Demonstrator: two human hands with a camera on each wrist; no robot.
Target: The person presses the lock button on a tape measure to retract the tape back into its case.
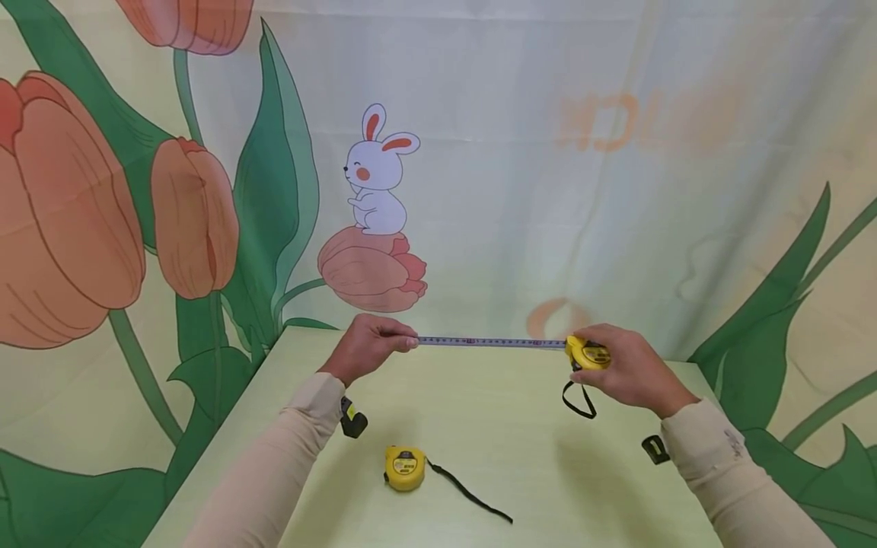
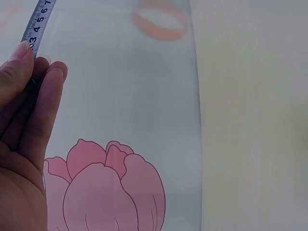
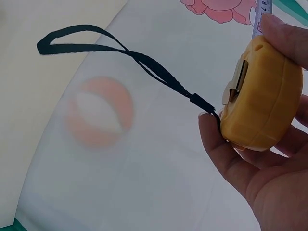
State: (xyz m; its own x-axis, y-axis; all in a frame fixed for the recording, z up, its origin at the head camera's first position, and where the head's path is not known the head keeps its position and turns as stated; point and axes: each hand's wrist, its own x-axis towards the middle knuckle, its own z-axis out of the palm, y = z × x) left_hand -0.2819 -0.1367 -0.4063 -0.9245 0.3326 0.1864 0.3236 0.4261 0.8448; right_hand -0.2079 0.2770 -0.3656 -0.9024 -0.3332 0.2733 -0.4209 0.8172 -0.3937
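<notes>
A yellow tape measure (image 1: 591, 355) is held by my right hand (image 1: 633, 369), fingers and thumb around its case. Its black wrist strap (image 3: 159, 72) hangs loose below. The blade (image 1: 493, 342) runs out level to the left above the table. At its far end my left hand (image 1: 366, 346) pinches the blade between thumb and fingers; the end tip is hidden by them. In the left wrist view, printed numbers show on the blade just past the thumb. A second yellow tape measure (image 1: 405, 468) lies on the table below and between the hands, its black strap (image 1: 469, 493) trailing right.
The pale table (image 1: 493, 426) reaches back to a printed curtain (image 1: 479, 190) with tulips and a rabbit. A black wrist device (image 1: 353, 418) shows at the left cuff, another black piece (image 1: 655, 449) near the right cuff.
</notes>
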